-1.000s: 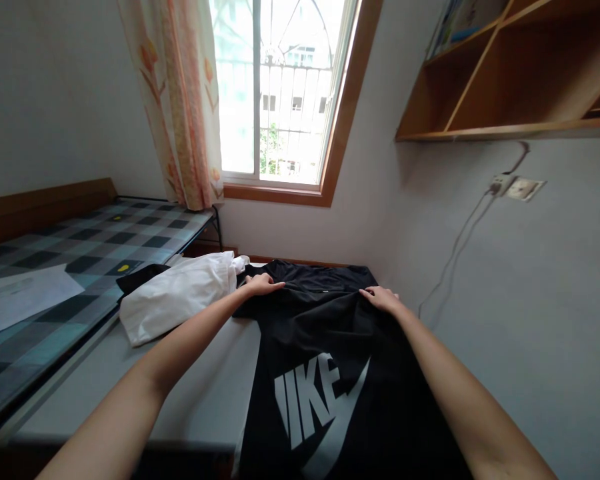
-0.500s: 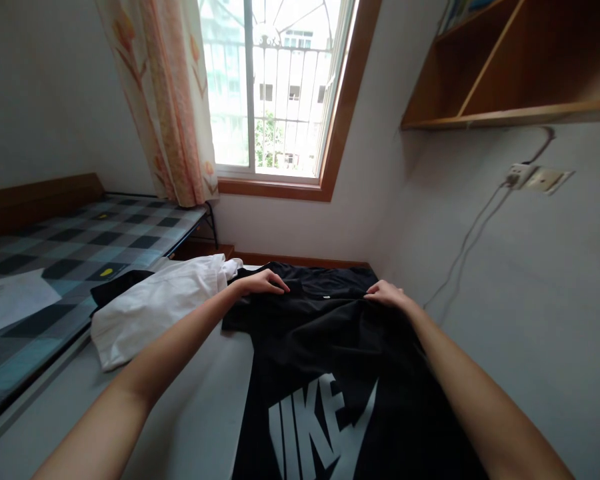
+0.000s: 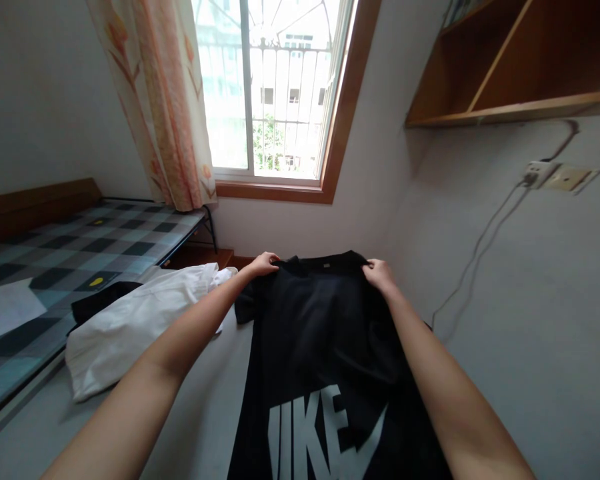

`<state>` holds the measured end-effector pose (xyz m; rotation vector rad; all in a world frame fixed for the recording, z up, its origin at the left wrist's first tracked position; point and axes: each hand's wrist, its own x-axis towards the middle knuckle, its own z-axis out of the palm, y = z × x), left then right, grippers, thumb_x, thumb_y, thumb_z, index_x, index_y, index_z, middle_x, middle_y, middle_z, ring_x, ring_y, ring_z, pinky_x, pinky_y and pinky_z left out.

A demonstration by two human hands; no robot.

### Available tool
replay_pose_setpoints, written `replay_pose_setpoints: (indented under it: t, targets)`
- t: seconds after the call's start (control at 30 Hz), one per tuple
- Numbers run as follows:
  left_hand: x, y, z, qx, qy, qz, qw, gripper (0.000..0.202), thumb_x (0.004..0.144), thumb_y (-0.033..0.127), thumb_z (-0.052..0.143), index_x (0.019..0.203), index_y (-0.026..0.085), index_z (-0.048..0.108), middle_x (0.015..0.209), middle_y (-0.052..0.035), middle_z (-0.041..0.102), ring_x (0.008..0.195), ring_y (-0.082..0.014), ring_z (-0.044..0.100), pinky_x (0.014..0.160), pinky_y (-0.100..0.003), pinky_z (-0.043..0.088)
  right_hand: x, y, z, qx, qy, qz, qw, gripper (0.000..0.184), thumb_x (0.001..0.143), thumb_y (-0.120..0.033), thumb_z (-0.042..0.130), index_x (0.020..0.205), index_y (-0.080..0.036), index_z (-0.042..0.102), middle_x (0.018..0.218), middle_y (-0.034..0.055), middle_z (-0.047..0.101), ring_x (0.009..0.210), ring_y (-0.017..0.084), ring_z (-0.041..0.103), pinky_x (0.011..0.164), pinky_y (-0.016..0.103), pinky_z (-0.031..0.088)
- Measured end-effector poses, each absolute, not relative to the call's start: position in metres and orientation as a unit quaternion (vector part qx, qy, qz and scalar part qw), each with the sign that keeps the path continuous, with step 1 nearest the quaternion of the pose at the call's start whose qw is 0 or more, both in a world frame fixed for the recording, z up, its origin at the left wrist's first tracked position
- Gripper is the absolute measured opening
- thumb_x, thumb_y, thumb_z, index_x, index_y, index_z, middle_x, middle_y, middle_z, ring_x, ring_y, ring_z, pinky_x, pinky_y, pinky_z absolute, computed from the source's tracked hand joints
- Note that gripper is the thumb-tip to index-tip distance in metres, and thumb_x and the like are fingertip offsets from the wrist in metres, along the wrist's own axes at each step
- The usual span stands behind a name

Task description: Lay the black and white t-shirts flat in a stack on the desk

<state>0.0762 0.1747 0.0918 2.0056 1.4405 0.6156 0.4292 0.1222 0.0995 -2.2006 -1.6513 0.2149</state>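
A black T-shirt (image 3: pixel 325 327) with large pale lettering is stretched out in front of me, its neckline at the far end. My left hand (image 3: pixel 263 265) pinches the shoulder left of the collar. On the other side of the collar, my right hand (image 3: pixel 379 274) grips the opposite shoulder. The collar end is raised off the white surface (image 3: pixel 200 400), while the lettered part hangs or lies nearer to me. A short sleeve droops below my left hand. The shirt's lower hem is out of view.
White clothing (image 3: pixel 140 327) lies crumpled to the left, with a black cloth (image 3: pixel 103 300) behind it. A checkered bed (image 3: pixel 130 230) holds a sheet of paper (image 3: pixel 10 308). Cords run from a wall socket (image 3: pixel 539 175) at right, below a wooden shelf (image 3: pixel 510 113).
Both hands have lifted the shirt's shoulders up off the surface, pulling the fabric smoother. The left sleeve now hangs down. My view has shifted slightly.
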Motion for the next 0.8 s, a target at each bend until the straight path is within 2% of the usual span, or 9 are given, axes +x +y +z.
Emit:
replay_pose_setpoints:
  t: [0.1, 0.2, 0.27, 0.33, 0.4, 0.53, 0.63, 0.7, 0.8]
  targets:
    - [0.065, 0.178, 0.067, 0.734, 0.575, 0.2, 0.299, 0.037, 0.069, 0.045, 0.07, 0.089, 0.014, 0.07, 0.091, -0.009, 0.071, 0.088, -0.0234, 0.064, 0.074, -0.028, 0.05, 0.415, 0.126, 0.058, -0.802, -0.574, 0.096, 0.135, 0.042, 0.086, -0.029, 0.051, 0.124, -0.012, 0.061, 0.119, 0.0165, 0.067, 0.112, 0.03, 0.06, 0.093, 0.036, 0.047]
    - [0.04, 0.176, 0.058, 0.719, 0.584, 0.168, 0.337, 0.051, 0.069, 0.065, 0.063, 0.071, 0.014, 0.067, 0.068, -0.006, 0.066, 0.07, -0.0203, 0.062, 0.059, -0.026, 0.046, 0.408, 0.122, 0.029, -0.812, -0.566, 0.065, 0.125, 0.06, 0.091, -0.033, 0.042, 0.146, -0.01, 0.037, 0.136, 0.0192, 0.055, 0.125, 0.034, 0.049, 0.1, 0.046, 0.04]
    - [0.024, 0.171, 0.058, 0.719, 0.554, 0.151, 0.391, 0.055, 0.065, 0.071, 0.064, 0.07, 0.016, 0.066, 0.066, -0.0038, 0.064, 0.066, -0.0179, 0.059, 0.056, -0.025, 0.043, 0.407, 0.12, 0.019, -0.813, -0.569, 0.044, 0.12, 0.064, 0.093, -0.033, 0.037, 0.151, -0.01, 0.025, 0.141, 0.0184, 0.05, 0.128, 0.034, 0.043, 0.102, 0.047, 0.036]
    - [0.015, 0.163, 0.063, 0.724, 0.51, 0.137, 0.445, 0.054, 0.061, 0.068, 0.07, 0.077, 0.017, 0.067, 0.073, -0.0032, 0.065, 0.068, -0.017, 0.06, 0.058, -0.024, 0.044, 0.405, 0.12, 0.015, -0.81, -0.574, 0.041, 0.114, 0.064, 0.093, -0.033, 0.035, 0.152, -0.01, 0.023, 0.144, 0.0171, 0.047, 0.13, 0.033, 0.04, 0.104, 0.047, 0.034]
    - [0.012, 0.154, 0.071, 0.73, 0.486, 0.152, 0.455, 0.053, 0.06, 0.065, 0.073, 0.082, 0.017, 0.065, 0.076, -0.0029, 0.065, 0.071, -0.0168, 0.06, 0.06, -0.024, 0.045, 0.404, 0.12, 0.015, -0.807, -0.579, 0.039, 0.11, 0.064, 0.094, -0.033, 0.032, 0.151, -0.007, 0.024, 0.147, 0.0165, 0.044, 0.132, 0.034, 0.036, 0.105, 0.047, 0.032]
    - [0.013, 0.148, 0.096, 0.747, 0.466, 0.281, 0.381, 0.053, 0.068, 0.066, 0.066, 0.086, 0.018, 0.058, 0.073, 0.0005, 0.06, 0.068, -0.0151, 0.058, 0.059, -0.024, 0.044, 0.4, 0.122, 0.018, -0.8, -0.587, 0.012, 0.122, 0.068, 0.094, -0.036, 0.031, 0.153, -0.005, 0.017, 0.149, 0.0163, 0.04, 0.134, 0.034, 0.032, 0.105, 0.046, 0.032]
    - [0.008, 0.155, 0.111, 0.747, 0.479, 0.287, 0.361, 0.05, 0.073, 0.065, 0.061, 0.087, 0.018, 0.057, 0.074, 0.0005, 0.061, 0.07, -0.0164, 0.06, 0.059, -0.024, 0.045, 0.397, 0.125, 0.018, -0.796, -0.594, 0.016, 0.118, 0.069, 0.094, -0.038, 0.031, 0.153, -0.006, 0.014, 0.15, 0.016, 0.039, 0.134, 0.035, 0.032, 0.105, 0.046, 0.032]
    - [0.002, 0.161, 0.111, 0.758, 0.535, 0.22, 0.302, 0.042, 0.075, 0.058, 0.062, 0.085, 0.017, 0.059, 0.075, -0.0009, 0.064, 0.072, -0.0178, 0.062, 0.061, -0.024, 0.046, 0.396, 0.127, 0.017, -0.788, -0.606, 0.04, 0.098, 0.07, 0.094, -0.039, 0.031, 0.154, -0.008, 0.012, 0.151, 0.0157, 0.038, 0.134, 0.036, 0.033, 0.106, 0.047, 0.032]
    - [-0.005, 0.161, 0.096, 0.76, 0.632, 0.098, 0.115, 0.025, 0.075, 0.043, 0.067, 0.085, 0.02, 0.064, 0.085, -0.004, 0.069, 0.083, -0.021, 0.064, 0.07, -0.026, 0.046, 0.398, 0.128, 0.016, -0.759, -0.644, 0.06, 0.081, 0.072, 0.094, -0.039, 0.034, 0.155, -0.014, 0.005, 0.15, 0.0146, 0.04, 0.132, 0.034, 0.039, 0.107, 0.046, 0.031]
